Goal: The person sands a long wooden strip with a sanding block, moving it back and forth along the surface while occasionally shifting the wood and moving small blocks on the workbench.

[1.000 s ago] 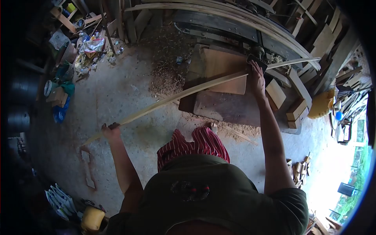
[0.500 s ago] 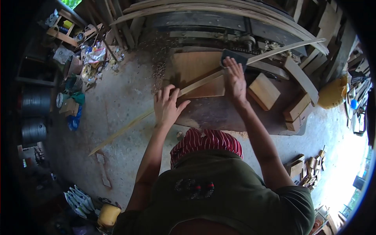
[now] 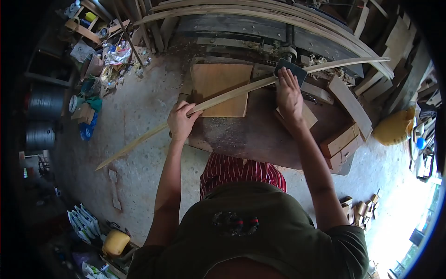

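A long thin wooden strip (image 3: 232,93) runs slantwise over the dark work surface (image 3: 241,139), its left end out over the floor. My left hand (image 3: 182,122) grips the strip near the surface's left edge, fingers and thumb closed on it. Flat on a dark sheet (image 3: 297,74), which lies over the strip, rests my right hand (image 3: 290,98), its fingers stretched out. Under the strip lies a flat wooden board (image 3: 223,83). Another wooden block (image 3: 309,116) is partly hidden by my right hand and wrist.
Long boards (image 3: 274,17) and a machine with a shaft (image 3: 287,52) stand beyond the surface. At its right are a curved wooden piece (image 3: 350,107) and a wooden block (image 3: 341,141). A yellow container (image 3: 395,126) stands farther right.
My left hand has moved left and its fingers have closed on the strip. My right hand and the dark sheet have shifted right along it. The view has shifted a little.
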### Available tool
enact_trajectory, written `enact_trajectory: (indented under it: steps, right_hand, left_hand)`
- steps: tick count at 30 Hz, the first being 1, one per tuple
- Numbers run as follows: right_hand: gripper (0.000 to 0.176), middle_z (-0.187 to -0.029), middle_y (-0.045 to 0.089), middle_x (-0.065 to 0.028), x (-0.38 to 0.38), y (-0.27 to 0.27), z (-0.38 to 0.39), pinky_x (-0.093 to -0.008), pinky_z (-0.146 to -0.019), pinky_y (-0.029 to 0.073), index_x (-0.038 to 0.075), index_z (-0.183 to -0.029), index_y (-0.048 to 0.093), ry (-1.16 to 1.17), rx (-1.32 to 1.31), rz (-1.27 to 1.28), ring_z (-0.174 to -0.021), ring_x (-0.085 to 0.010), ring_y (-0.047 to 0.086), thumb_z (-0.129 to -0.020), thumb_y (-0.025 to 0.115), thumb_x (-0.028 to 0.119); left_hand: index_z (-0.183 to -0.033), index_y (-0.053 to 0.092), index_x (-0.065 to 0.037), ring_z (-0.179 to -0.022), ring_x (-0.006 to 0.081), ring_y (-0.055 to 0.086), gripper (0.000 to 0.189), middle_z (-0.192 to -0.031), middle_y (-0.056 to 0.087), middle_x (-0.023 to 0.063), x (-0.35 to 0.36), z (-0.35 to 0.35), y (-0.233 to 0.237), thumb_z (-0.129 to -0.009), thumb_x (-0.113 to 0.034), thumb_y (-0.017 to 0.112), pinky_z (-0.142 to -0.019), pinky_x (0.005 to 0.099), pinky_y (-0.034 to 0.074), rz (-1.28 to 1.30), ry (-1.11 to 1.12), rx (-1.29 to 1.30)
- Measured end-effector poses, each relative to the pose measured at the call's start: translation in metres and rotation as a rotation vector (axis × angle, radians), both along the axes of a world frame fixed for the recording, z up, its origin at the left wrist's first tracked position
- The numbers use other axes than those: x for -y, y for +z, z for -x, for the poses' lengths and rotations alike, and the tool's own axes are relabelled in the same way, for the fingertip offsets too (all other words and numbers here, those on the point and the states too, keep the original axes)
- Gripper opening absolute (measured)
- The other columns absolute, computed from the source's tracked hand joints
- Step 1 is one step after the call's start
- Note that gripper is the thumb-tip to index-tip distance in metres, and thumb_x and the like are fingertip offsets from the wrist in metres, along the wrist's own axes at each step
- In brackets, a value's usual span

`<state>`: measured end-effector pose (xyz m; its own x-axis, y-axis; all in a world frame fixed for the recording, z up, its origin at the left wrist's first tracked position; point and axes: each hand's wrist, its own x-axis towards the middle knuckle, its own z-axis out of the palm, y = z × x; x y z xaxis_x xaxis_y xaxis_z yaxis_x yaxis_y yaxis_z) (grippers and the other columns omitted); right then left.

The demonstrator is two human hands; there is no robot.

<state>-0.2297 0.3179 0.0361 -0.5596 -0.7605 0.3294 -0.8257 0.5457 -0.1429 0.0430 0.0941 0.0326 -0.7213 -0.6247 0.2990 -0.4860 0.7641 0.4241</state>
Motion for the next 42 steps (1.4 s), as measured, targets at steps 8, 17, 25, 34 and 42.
enact_trajectory:
  steps: [8, 17, 25, 34, 42]
  right_hand:
    - [0.053, -0.146, 0.046, -0.0158, 0.061, -0.016, -0.117, -0.0422, -0.119, 0.026, -0.001, -0.135, 0.051, 0.401, 0.068, 0.186, -0.138, -0.0281, 0.041, -0.083, 0.049, 0.006]
    - [0.047, -0.142, 0.049, -0.0202, 0.028, -0.056, -0.022, -0.0417, -0.118, 0.028, -0.005, -0.133, 0.051, -0.133, -0.759, -0.226, -0.135, -0.0320, 0.043, -0.087, 0.048, 0.004]
    - [0.049, -0.143, 0.048, -0.0150, 0.052, -0.004, -0.089, -0.0421, -0.117, 0.030, -0.002, -0.133, 0.051, 0.258, 0.063, 0.113, -0.137, -0.0288, 0.041, -0.084, 0.050, 0.002]
    - [0.048, -0.142, 0.050, -0.0150, 0.057, -0.016, -0.079, -0.0433, -0.114, 0.033, 0.004, -0.138, 0.049, 0.049, -0.061, 0.091, -0.135, -0.0311, 0.044, -0.091, 0.052, 0.014]
    - [0.053, -0.147, 0.043, -0.0161, 0.025, -0.022, -0.018, -0.0423, -0.117, 0.029, -0.004, -0.137, 0.045, 0.087, -0.351, -0.154, -0.139, -0.0295, 0.039, -0.085, 0.047, 0.003]
  left_hand:
    - [-0.095, 0.073, -0.009, -0.080, 0.0251, 0.065, 0.030, -0.086, 0.065, 0.0038, 0.003, 0.001, 0.007, -0.073, -0.029, 0.081, -0.068, 0.0358, 0.050, -0.015, -0.061, 0.030]
    - [-0.093, 0.073, -0.010, -0.081, 0.0250, 0.064, 0.030, -0.086, 0.064, 0.0026, 0.005, 0.003, 0.006, -0.072, -0.029, 0.082, -0.069, 0.0369, 0.050, -0.053, -0.035, 0.003]
    - [-0.092, 0.073, -0.011, -0.081, 0.0262, 0.063, 0.029, -0.084, 0.063, 0.0022, 0.006, 0.001, 0.007, -0.072, -0.031, 0.081, -0.067, 0.0381, 0.050, -0.020, -0.054, 0.010]
    - [-0.094, 0.072, -0.013, -0.081, 0.0243, 0.062, 0.029, -0.084, 0.061, -0.0010, 0.009, -0.002, 0.005, -0.073, -0.031, 0.079, -0.069, 0.0378, 0.052, -0.004, -0.092, -0.004]
    - [-0.095, 0.072, -0.009, -0.075, 0.0255, 0.064, 0.030, -0.084, 0.063, 0.0032, 0.009, -0.001, 0.007, -0.074, -0.029, 0.080, -0.065, 0.0381, 0.050, -0.021, -0.106, 0.006]
